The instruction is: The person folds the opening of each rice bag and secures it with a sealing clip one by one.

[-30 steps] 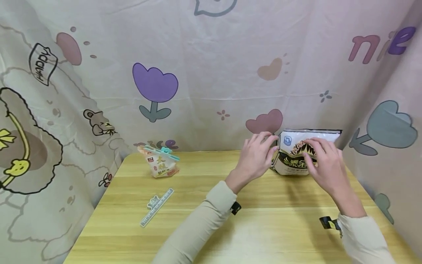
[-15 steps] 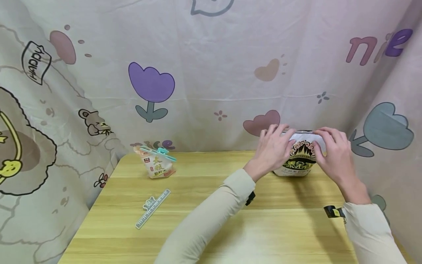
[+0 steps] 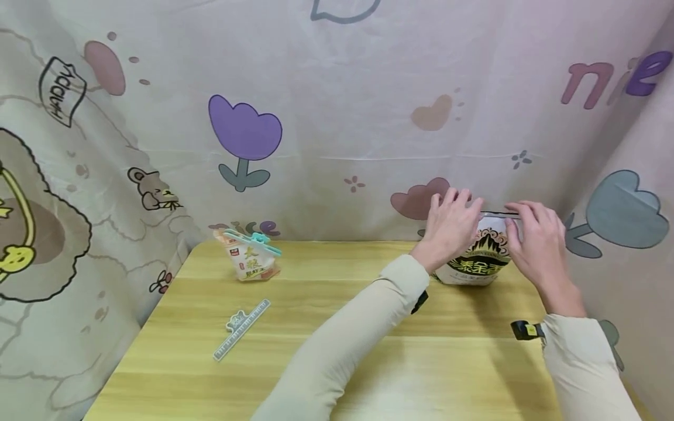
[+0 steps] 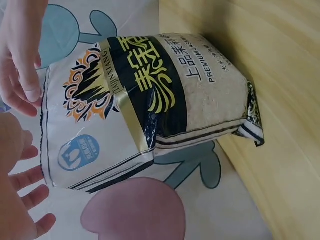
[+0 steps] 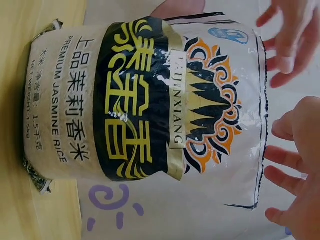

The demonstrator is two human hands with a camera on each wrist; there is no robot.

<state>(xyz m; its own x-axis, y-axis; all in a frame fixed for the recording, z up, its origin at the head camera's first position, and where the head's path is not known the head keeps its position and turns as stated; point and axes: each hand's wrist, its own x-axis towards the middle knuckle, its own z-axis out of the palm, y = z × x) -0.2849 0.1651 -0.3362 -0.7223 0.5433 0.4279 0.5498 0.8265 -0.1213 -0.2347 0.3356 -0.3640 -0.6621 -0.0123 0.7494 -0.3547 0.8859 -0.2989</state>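
Observation:
A bag of jasmine rice [image 3: 476, 266], white with a black and gold band, stands upright on the table at the back right. My left hand [image 3: 454, 225] is at the left end of its top edge, covering that corner in the head view. At the right end is my right hand [image 3: 539, 242], fingers spread. In the left wrist view, the left hand's fingertips [image 4: 31, 175] reach right to the bag's top seam. The right wrist view shows the right hand's fingers [image 5: 287, 180] apart, their tips at the same seam, with nothing gripped between them.
A small rice bag [image 3: 250, 263] with a teal sealing clip [image 3: 258, 240] across its top stands at the back left. Before it lies a grey bag clip [image 3: 242, 330] with a piano-key pattern. A printed curtain [image 3: 326, 117] hangs behind the wooden table [image 3: 421, 374].
The left hand has moved right and up from the rice bag's left side to its top edge. My right hand has risen from the bag's front to its top right end.

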